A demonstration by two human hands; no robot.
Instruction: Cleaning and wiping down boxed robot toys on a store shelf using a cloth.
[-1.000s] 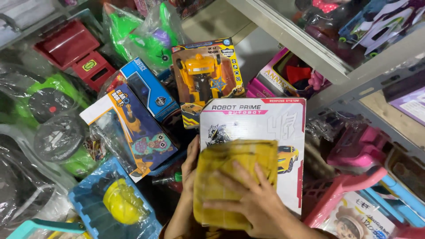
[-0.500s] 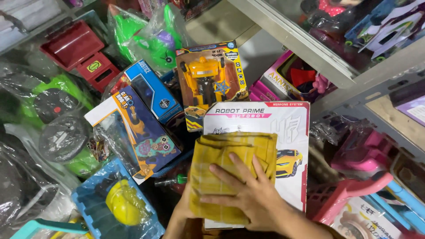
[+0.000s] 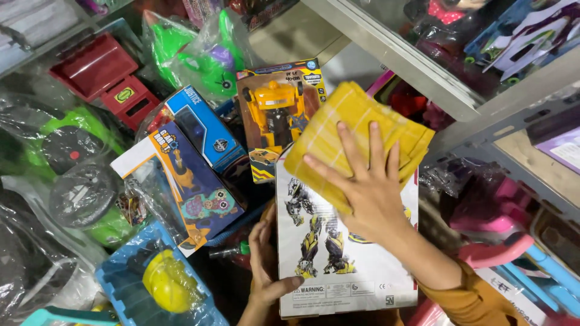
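Going from the left: there's a red plastic toy (image 3: 99,69) up top, a yellow toy helmet (image 3: 166,281) in a blue tray at the bottom, and two blue toy boxes (image 3: 202,130) lying slanted between them.

The left hand (image 3: 266,265) grips the lower left edge of a white robot box (image 3: 356,271), thumb across the front and fingers tucked behind, so it's closed on the box. That box stands upright in the middle, in front of the person. Behind its top left corner is one yellow robot toy box (image 3: 272,115).

The right hand (image 3: 368,193) is spread wide and flat, pressing a folded yellow cloth (image 3: 338,130) onto the top of the white box.

It looks like wiping is in progress, with the cloth on the upper part and the lower half bare. A further stroke would probably need the left hand's steady grip so the box doesn't tip.

On the right are a metal shelf (image 3: 393,48) and some pink toys (image 3: 489,211).

The count is two hands, one cloth, one white box, two blue boxes, one yellow robot box and one helmet.
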